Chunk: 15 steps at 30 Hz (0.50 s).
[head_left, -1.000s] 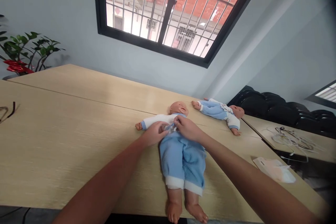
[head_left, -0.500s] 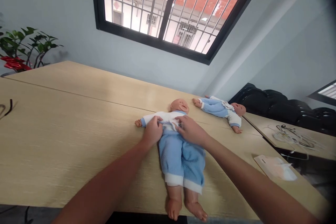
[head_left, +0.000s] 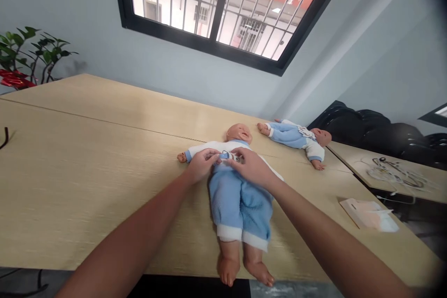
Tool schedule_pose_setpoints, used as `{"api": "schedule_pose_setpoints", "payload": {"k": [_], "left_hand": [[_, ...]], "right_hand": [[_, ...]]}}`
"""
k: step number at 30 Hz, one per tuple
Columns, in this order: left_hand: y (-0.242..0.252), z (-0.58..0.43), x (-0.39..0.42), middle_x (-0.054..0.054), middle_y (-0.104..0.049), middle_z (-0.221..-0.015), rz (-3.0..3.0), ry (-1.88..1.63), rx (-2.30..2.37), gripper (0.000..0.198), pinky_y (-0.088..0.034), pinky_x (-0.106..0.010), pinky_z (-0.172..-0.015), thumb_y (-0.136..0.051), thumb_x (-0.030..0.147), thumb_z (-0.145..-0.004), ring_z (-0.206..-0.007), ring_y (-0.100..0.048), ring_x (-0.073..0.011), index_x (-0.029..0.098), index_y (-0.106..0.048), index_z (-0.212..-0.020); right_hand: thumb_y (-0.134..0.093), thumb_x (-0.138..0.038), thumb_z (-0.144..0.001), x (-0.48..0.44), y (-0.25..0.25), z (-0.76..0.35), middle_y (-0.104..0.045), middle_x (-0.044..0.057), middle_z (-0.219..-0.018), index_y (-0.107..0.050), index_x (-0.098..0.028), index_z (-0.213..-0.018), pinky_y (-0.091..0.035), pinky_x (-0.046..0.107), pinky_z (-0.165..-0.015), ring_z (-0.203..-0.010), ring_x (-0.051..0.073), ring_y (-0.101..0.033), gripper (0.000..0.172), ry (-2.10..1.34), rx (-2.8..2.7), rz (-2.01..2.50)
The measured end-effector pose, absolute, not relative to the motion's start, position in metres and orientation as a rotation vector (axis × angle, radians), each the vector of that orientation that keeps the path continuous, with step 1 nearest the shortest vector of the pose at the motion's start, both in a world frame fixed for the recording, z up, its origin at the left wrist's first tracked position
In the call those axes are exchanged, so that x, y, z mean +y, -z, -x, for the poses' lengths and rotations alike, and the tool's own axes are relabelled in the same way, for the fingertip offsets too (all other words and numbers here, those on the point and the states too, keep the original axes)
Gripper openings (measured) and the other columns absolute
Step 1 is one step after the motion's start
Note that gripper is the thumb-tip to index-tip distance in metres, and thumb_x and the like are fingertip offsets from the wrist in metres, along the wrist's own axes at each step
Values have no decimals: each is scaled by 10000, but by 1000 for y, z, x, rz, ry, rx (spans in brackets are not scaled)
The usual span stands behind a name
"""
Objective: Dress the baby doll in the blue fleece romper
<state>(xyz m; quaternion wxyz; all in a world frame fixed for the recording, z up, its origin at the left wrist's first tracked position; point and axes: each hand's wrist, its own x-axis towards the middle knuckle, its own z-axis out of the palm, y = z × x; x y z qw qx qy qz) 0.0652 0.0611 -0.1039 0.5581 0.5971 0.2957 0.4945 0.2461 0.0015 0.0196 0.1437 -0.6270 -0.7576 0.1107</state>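
I count 2 dolls. Near doll [head_left: 240, 200] on its back, chest under L hand [head_left: 200, 165] & R hand [head_left: 251, 167], both pinching its top; far doll [head_left: 293, 137] well apart.

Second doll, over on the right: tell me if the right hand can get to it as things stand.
Probably yes: only bare table lies between right hand and second doll, though it is pinching the near doll by its shirt.

legible text: none | print on doll shirt [head_left: 226, 154]: too small to read
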Motion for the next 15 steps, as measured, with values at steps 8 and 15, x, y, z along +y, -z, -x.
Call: {"api": "schedule_pose_setpoints", "payload": {"k": [8,15], "left_hand": [[102,-65,56,-66,-705,-1018,-1547,-1148,764,273,-531,-297,-801,-658,317,-933,-902,-655,-182,167,-647,-1161],[95,-71,47,-43,-682,-998,-1693,-1543,1098,93,-582,-274,-732,-649,171,-909,-817,-667,-151,187,-649,-1001]], "right_hand": [[-544,-182,-857,22,-19,-244,-709,30,-907,-648,-188,-922,-412,287,-745,-825,190,-607,123,-442,-2144,1692],[-624,-306,-929,15,-11,-244,-692,121,-1203,-634,-196,-1176,-455,386,-933,-1116,287,-623,271,-185,-2188,1543]]}}
